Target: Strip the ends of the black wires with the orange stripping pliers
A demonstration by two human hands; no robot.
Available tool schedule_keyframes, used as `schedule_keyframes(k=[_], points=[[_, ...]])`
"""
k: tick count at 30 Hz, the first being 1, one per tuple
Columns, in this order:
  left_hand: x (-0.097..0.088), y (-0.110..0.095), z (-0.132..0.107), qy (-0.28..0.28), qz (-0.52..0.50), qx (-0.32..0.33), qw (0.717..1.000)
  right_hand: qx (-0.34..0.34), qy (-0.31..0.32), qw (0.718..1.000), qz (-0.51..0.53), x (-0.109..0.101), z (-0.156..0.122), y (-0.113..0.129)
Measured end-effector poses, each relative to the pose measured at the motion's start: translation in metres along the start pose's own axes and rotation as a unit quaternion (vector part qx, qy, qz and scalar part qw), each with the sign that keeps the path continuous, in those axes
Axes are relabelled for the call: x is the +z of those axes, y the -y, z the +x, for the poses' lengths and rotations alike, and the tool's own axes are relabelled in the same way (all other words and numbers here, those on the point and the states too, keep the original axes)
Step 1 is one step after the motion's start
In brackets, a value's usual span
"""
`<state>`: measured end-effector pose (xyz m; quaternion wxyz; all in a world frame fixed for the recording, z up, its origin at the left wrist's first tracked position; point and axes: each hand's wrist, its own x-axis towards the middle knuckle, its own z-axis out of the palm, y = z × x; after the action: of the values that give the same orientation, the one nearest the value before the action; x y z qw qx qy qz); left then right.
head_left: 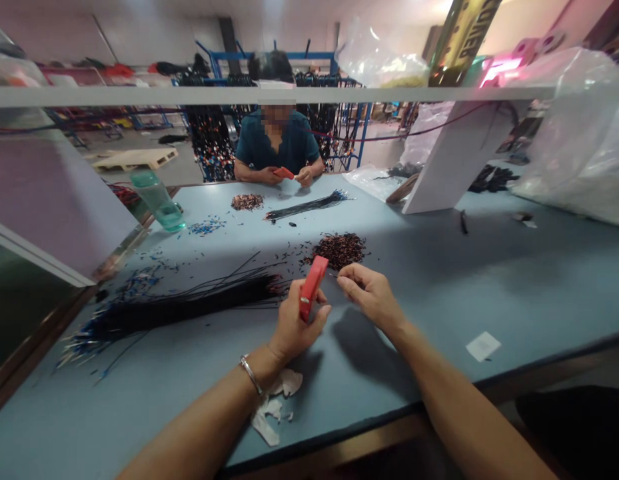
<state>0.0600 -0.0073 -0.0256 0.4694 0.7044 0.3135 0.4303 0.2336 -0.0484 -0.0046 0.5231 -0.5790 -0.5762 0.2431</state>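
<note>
My left hand [290, 327] is closed around a red, block-shaped hand tool [315, 283], which stands up out of the fist. My right hand [372, 297] is pinched shut beside it, with a small, thin, dark piece [333, 275] at the fingertips; its exact kind is too small to make out. Just beyond both hands lies a heap of tiny black and copper-coloured pieces [342, 250]. A thick bundle of black wires [184, 305] stretches left from my left hand, with blue and pale ends at its far left.
Across the blue table [389, 393], a co-worker [274, 143] holds another red tool [284, 173]. Near them are a smaller wire bundle [309, 205] and a copper-coloured heap [247, 201]. A green bottle [159, 200] stands left. Crumpled tissue [266, 423] lies below my left wrist. A shelf [189, 97] spans overhead.
</note>
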Motion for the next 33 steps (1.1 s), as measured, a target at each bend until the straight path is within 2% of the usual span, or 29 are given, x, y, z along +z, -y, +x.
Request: schedule_keyframes(k=[4, 7, 11, 16, 23, 33], points=[[0.000, 0.006, -0.001, 0.026, 0.155, 0.083, 0.984, 0.035, 0.028, 0.992, 0.116, 0.002, 0.000, 0.000], [0.001, 0.008, 0.000, 0.063, 0.262, 0.164, 0.949, 0.047, 0.056, 0.984, 0.163, 0.003, -0.001, -0.004], [0.003, 0.008, 0.001, 0.066, 0.355, 0.225, 0.905, 0.043, 0.103, 0.981, 0.160, -0.002, -0.002, -0.007], [0.004, 0.007, 0.000, 0.056, 0.422, 0.226, 0.876, 0.040, 0.139, 0.982, 0.122, -0.012, 0.000, -0.006], [0.002, 0.007, 0.001, 0.042, 0.433, 0.222, 0.873, 0.061, 0.179, 0.973, 0.133, -0.015, 0.000, -0.008], [0.002, 0.006, 0.001, 0.035, 0.435, 0.236, 0.868, 0.082, 0.181, 0.970, 0.142, -0.015, 0.000, 0.000]])
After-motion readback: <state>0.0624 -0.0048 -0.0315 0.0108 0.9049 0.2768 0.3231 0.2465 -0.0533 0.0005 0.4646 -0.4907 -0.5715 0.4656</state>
